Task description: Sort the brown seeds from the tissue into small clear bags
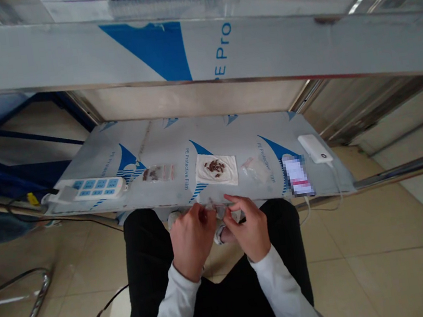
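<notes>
Between my hands, just off the near edge of the shelf, is a small clear plastic bag [220, 211]; its contents are too small to make out. My left hand [193, 239] is closed, pinching the left side of the bag. The thumb and a finger of my right hand [249, 227] pinch its right side, other fingers stretched out. Beyond them lies a white paper sheet [232, 176] bearing a pile of small dark brown pieces [215, 168]. To its left rests a clear zip bag [164, 173] with dark pieces inside, and to its right are clear plastic bags [256, 169].
The low shelf [162, 197] is covered in printed protective film. A white power strip [100, 188] sits at its left end. On the right lie a phone [297, 175] and a white power bank [314, 148] with cables. An upper shelf edge [278, 47] crosses above.
</notes>
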Demonstrator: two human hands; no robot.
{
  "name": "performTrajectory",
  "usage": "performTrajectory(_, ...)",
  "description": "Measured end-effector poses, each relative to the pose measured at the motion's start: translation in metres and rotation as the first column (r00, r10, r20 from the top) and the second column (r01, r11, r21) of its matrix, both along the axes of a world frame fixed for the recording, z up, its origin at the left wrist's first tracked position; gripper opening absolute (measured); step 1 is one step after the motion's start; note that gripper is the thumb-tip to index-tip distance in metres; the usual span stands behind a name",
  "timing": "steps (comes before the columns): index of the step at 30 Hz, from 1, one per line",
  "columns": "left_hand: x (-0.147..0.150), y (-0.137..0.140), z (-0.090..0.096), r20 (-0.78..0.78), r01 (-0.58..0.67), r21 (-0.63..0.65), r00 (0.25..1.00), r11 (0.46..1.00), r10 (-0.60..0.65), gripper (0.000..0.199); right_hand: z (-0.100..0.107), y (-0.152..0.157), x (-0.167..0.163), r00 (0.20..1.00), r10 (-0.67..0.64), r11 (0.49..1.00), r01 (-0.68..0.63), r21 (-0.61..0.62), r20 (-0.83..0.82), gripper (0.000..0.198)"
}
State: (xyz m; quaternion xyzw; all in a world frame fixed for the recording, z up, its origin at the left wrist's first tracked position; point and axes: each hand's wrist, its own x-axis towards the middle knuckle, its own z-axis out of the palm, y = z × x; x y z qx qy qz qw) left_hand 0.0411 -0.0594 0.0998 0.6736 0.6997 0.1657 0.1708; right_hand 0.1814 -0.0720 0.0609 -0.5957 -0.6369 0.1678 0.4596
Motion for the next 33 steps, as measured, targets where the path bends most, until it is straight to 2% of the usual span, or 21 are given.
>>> performTrajectory(2, -0.002, 0.0, 0.002, 0.064, 0.06, 0.032, 0.996, 0.998, -0.062, 0.02, 0.006, 0.0, 0.003, 0.974, 0.182, 0.982, -0.187, -0.021, -0.135, 0.027)
performTrajectory(3, -0.002, 0.001, 0.003, 0.101, 0.098, 0.039, 0.99, 0.994, -0.102, 0.021, 0.008, 0.001, 0.005, 0.935, 0.286, 0.954, -0.298, -0.029, -0.208, 0.039)
performTrajectory(5, -0.004, 0.001, 0.002, 0.167, 0.166, 0.043, 0.971, 0.985, -0.171, 0.02, 0.012, 0.005, 0.009, 0.831, 0.46, 0.866, -0.497, -0.048, -0.314, 0.058)
performTrajectory(7, -0.005, 0.002, 0.001, 0.209, 0.21, 0.041, 0.954, 0.977, -0.214, 0.018, 0.012, 0.009, 0.013, 0.774, 0.533, 0.801, -0.591, -0.089, -0.342, 0.065)
performTrajectory(8, -0.006, 0.002, 0.0, 0.22, 0.216, 0.04, 0.951, 0.976, -0.219, 0.018, 0.012, 0.011, 0.014, 0.774, 0.539, 0.793, -0.599, -0.11, -0.333, 0.068)
performTrajectory(9, -0.007, 0.003, 0.0, 0.224, 0.213, 0.039, 0.95, 0.976, -0.216, 0.019, 0.01, 0.012, 0.015, 0.787, 0.529, 0.8, -0.587, -0.123, -0.318, 0.072)
performTrajectory(12, -0.008, 0.005, -0.001, 0.209, 0.204, 0.037, 0.956, 0.978, -0.207, 0.023, 0.003, 0.013, 0.011, 0.851, 0.446, 0.863, -0.491, -0.119, -0.278, 0.075)
performTrajectory(16, -0.009, 0.007, 0.0, 0.13, 0.205, 0.012, 0.97, 0.979, -0.205, 0.023, -0.009, 0.01, -0.001, 0.91, 0.341, 0.926, -0.368, -0.08, -0.237, 0.054)
performTrajectory(21, -0.01, 0.01, 0.003, 0.061, 0.157, -0.007, 0.986, 0.988, -0.156, 0.023, -0.015, 0.012, -0.012, 0.928, 0.333, 0.94, -0.341, -0.021, -0.168, 0.062)
performTrajectory(25, -0.013, 0.013, 0.006, 0.061, 0.13, -0.066, 0.99, 0.989, -0.126, 0.018, -0.015, 0.015, -0.016, 0.945, 0.291, 0.954, -0.298, -0.026, -0.15, 0.051)
performTrajectory(33, -0.007, 0.026, 0.022, -0.134, 0.022, -0.111, 0.99, 0.994, -0.037, 0.018, -0.021, 0.018, -0.02, 0.974, 0.185, 0.982, -0.19, -0.022, -0.132, 0.053)
